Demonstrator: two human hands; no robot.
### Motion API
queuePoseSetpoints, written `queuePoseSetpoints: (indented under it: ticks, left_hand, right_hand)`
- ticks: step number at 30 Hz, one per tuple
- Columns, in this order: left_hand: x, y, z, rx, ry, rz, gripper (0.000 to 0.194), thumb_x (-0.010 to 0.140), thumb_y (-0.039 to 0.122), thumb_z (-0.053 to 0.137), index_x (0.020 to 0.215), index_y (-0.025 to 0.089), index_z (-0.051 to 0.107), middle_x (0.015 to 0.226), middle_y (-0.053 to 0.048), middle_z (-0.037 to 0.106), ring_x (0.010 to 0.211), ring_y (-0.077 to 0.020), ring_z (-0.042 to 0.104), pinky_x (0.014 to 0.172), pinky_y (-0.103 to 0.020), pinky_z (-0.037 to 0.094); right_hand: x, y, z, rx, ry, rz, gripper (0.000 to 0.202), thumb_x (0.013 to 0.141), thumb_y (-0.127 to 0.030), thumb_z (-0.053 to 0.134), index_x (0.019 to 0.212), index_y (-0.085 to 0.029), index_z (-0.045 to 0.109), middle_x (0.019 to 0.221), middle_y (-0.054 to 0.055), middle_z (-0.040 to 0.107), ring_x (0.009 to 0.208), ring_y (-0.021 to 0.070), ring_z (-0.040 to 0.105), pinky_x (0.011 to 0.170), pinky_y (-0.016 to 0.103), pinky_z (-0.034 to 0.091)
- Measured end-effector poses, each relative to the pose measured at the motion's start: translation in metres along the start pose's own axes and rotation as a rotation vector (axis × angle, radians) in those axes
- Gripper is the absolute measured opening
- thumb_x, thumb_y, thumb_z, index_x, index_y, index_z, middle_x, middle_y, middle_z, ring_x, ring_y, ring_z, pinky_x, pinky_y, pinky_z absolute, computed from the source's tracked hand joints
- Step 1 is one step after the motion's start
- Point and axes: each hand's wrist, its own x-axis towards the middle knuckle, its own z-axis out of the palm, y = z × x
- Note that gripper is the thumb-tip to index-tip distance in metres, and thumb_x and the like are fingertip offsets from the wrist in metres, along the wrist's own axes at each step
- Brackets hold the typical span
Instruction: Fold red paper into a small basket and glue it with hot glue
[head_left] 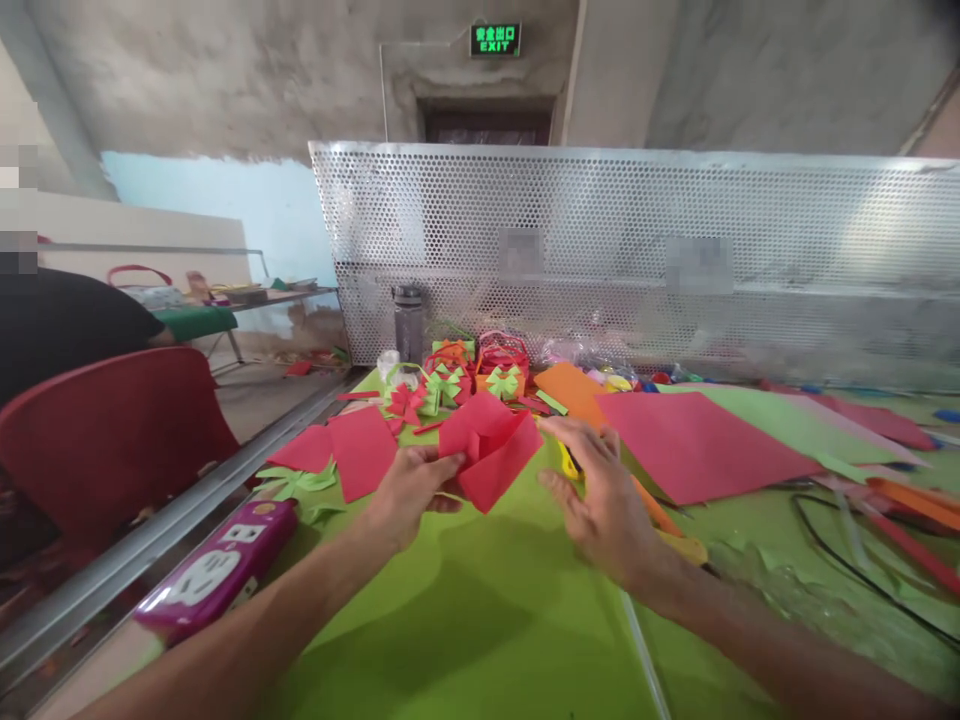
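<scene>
A folded red paper piece [495, 465], boxlike with an opening at its top, is held up above the green table surface [450, 620]. My left hand [416, 490] grips its left side between thumb and fingers. To its right, my right hand [600, 490] is apart from the paper, thumb and fingers spread with nothing between them. Behind the right fingers lies a yellow-handled tool [568, 462], mostly hidden. Just beyond the folded paper stand small red paper baskets [504, 358] with light green bows [504, 381].
Red sheets [705, 440] and an orange sheet [570, 388] lie at the back and right. A purple case [217, 570] sits near the left edge. A dark bottle [409, 322] stands before a perforated metal panel [600, 230]. At far left, a person [75, 320] sits on a red chair [120, 440].
</scene>
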Motion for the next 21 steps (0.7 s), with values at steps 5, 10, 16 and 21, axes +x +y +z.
queuePoseSetpoints:
  ticks: [5,10,16,21]
  left_hand:
    - [0.001,-0.004,0.000,-0.079,-0.128,0.017,0.032,0.066,0.036,0.070,0.085,0.010,0.067,0.075,-0.009,0.070,0.063,-0.0172,0.064,0.058,-0.028,0.052]
    - [0.010,-0.012,-0.009,-0.071,-0.141,0.052,0.025,0.066,0.033,0.071,0.082,0.015,0.069,0.082,-0.007,0.071,0.071,-0.0179,0.064,0.064,-0.030,0.054]
    - [0.011,-0.012,-0.012,-0.009,-0.108,0.098,0.018,0.066,0.034,0.071,0.070,0.016,0.070,0.074,-0.004,0.071,0.067,-0.0164,0.063,0.061,-0.028,0.054]
    - [0.008,-0.012,-0.007,0.070,-0.059,0.101,0.019,0.063,0.033,0.071,0.063,0.014,0.068,0.061,-0.002,0.067,0.059,-0.0148,0.060,0.059,-0.027,0.052]
  right_hand:
    - [0.005,0.022,0.004,0.449,-0.022,0.338,0.033,0.084,-0.032,0.049,0.114,-0.018,0.048,0.111,0.011,0.059,0.104,0.0208,0.055,0.088,0.040,0.044]
    - [0.002,0.021,0.004,0.604,-0.042,0.339,0.023,0.080,-0.032,0.055,0.098,-0.017,0.051,0.100,0.009,0.062,0.096,0.0188,0.058,0.085,0.037,0.046]
    - [-0.006,0.007,-0.001,0.472,-0.047,0.262,0.025,0.077,-0.022,0.060,0.100,-0.020,0.049,0.097,0.006,0.063,0.093,0.0178,0.058,0.083,0.035,0.045]
    - [-0.011,0.000,-0.001,0.404,-0.058,0.217,0.034,0.077,-0.022,0.061,0.109,-0.021,0.048,0.102,0.005,0.062,0.096,0.0176,0.057,0.085,0.034,0.044]
